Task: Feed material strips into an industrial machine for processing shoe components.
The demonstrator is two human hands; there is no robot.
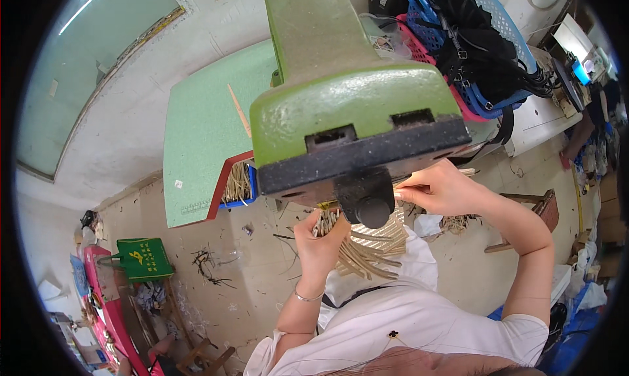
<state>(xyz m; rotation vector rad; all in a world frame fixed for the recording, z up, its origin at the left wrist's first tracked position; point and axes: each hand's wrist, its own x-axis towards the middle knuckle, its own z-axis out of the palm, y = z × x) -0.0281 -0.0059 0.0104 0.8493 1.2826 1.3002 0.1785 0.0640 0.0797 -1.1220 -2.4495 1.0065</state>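
Beige strips (pixel 370 257) make a bundle in the left hand (pixel 320 239), whose fingers are closed around it, on the near side of the green machine (pixel 354 104). The right hand (pixel 432 189) is beside the machine; I cannot tell whether its fingers grip something. Work seems unfinished: more strips (pixel 236 184) lie far left, in a blue box (pixel 253 181).

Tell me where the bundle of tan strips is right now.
In the head view, the bundle of tan strips is below and slightly right of centre, gripped in the left hand, between the green machine head and the white shirt.
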